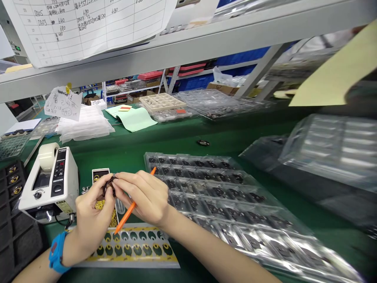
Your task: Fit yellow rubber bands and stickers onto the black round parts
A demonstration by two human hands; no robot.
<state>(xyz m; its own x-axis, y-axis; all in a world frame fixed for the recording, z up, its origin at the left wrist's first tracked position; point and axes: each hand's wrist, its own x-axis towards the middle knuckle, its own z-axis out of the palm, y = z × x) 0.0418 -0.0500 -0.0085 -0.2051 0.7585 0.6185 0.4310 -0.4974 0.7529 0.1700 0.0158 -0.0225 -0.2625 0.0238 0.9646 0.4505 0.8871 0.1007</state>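
Observation:
My left hand (91, 212) and my right hand (144, 194) meet over the green table, both pinching a small dark round part (109, 184) between their fingertips. An orange stick (134, 202) is tucked under my right hand's fingers, its tip poking out behind the knuckles. Under my wrists lies a sheet of yellow-and-black round stickers (138, 247). A blue band sits on my left wrist. Right of my hands, a long clear plastic tray (224, 196) holds several small dark parts in pockets.
A white tape dispenser (48, 182) stands to the left, beside a black foam tray (13, 204) with ring parts. Stacked clear trays (330, 149) sit at right. Papers, plastic bags and more trays lie at the back, under a grey shelf (206, 35).

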